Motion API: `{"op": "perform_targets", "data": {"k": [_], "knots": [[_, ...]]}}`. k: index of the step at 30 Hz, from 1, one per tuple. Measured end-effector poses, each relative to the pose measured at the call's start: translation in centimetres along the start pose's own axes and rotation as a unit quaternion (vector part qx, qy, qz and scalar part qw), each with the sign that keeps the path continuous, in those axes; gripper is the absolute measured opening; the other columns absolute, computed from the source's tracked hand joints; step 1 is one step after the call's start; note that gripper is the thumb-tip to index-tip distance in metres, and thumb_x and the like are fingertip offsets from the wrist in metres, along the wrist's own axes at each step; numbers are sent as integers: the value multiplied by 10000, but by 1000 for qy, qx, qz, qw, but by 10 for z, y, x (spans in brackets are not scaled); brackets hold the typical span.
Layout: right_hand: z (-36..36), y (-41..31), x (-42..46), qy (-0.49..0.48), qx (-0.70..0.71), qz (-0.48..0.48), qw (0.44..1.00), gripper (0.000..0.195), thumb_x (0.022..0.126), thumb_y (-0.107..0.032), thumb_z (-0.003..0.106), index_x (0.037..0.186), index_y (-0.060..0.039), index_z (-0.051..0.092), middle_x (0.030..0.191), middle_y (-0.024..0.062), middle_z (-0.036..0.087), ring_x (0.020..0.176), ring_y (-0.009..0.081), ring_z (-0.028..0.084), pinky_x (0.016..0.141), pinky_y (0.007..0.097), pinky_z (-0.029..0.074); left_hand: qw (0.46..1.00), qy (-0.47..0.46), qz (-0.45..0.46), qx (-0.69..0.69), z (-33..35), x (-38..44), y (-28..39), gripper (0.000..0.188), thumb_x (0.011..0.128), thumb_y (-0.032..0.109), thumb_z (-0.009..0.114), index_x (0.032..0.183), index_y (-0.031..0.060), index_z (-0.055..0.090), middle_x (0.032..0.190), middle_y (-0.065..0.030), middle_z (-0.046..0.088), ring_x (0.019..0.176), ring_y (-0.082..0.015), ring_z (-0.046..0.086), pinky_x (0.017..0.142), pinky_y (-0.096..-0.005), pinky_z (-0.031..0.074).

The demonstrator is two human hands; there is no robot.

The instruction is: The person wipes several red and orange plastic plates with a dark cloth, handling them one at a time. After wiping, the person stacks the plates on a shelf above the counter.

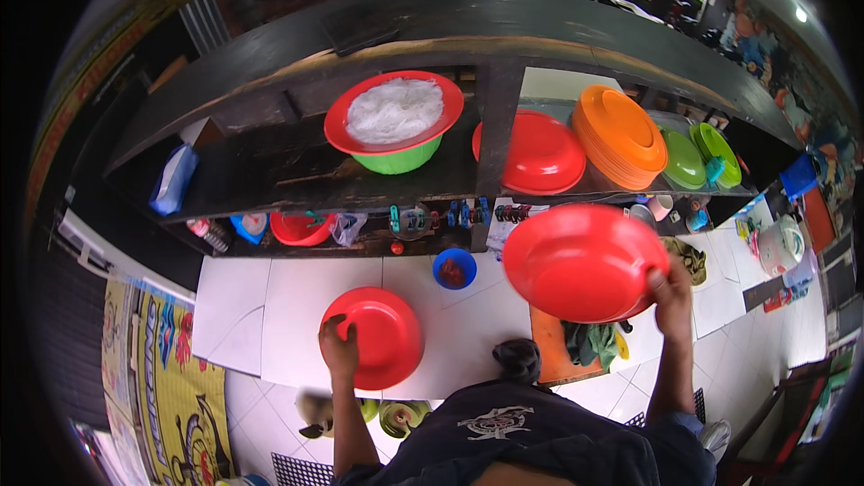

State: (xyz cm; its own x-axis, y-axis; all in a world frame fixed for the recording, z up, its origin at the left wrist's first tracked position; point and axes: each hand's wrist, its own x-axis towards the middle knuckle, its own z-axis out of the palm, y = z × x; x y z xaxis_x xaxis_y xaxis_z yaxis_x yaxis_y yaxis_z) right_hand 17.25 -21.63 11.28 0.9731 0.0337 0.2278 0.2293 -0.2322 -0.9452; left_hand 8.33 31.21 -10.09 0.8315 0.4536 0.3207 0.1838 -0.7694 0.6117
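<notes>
My left hand [339, 349] grips the left rim of a red plastic plate [381, 341] over the white tiled counter, with the thumb over its inner side. I cannot tell whether that plate rests on the counter or is just lifted. Out to the right, my right hand [670, 293] holds red plastic plates [584, 263] by their right edge, raised in front of the shelf and tilted. How many are in that hand is hard to tell. Between the hands and farther back stands a small blue bowl [445, 254] with dark red pieces in it.
A red basin of white noodle-like strands [395, 111] sits on a green bowl on the black shelf [270, 169]. Red plates [540, 152], orange plates [617, 135] and green plates [685, 158] stand right of the post. Cloths [594, 344] lie on an orange board [550, 358].
</notes>
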Motion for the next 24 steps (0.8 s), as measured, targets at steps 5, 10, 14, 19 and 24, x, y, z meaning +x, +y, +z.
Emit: {"op": "perform_targets", "data": {"k": [5,10,14,19,24], "knots": [[-15,3,33,123,191,17,974,279,978,-205,505,1200,-36,498,1169,93,590,1065,182,578,954,338,453,995,-54,-69,50,-9,18,-57,424,763,160,728,1136,44,564,1068,-205,598,1019,-389,560,863,-482,459],[-10,6,84,167,303,31,938,246,983,-122,459,1210,-29,486,1208,113,575,1116,195,561,985,346,440,991,-121,-33,-37,-1,36,-82,455,736,157,777,1113,36,554,983,-203,609,896,-388,595,764,-455,499],[-4,19,127,193,339,19,920,308,976,-86,456,1278,-25,458,1251,123,556,1145,220,551,993,358,447,987,-126,-92,-34,8,49,-101,385,716,147,796,981,11,552,802,-152,611,775,-351,597,658,-449,469],[18,42,180,210,404,11,890,389,965,-66,467,1348,-85,404,1272,122,540,1149,253,552,992,413,459,991,-126,4,-43,17,53,-122,303,714,128,792,881,12,567,800,-157,603,734,-350,592,648,-436,471],[57,58,223,250,449,41,857,376,960,-51,460,1315,-159,403,1219,105,554,1127,251,559,947,469,492,988,-145,-38,-38,11,61,-94,252,732,94,763,855,7,561,788,-165,607,715,-342,598,659,-417,481]]}}
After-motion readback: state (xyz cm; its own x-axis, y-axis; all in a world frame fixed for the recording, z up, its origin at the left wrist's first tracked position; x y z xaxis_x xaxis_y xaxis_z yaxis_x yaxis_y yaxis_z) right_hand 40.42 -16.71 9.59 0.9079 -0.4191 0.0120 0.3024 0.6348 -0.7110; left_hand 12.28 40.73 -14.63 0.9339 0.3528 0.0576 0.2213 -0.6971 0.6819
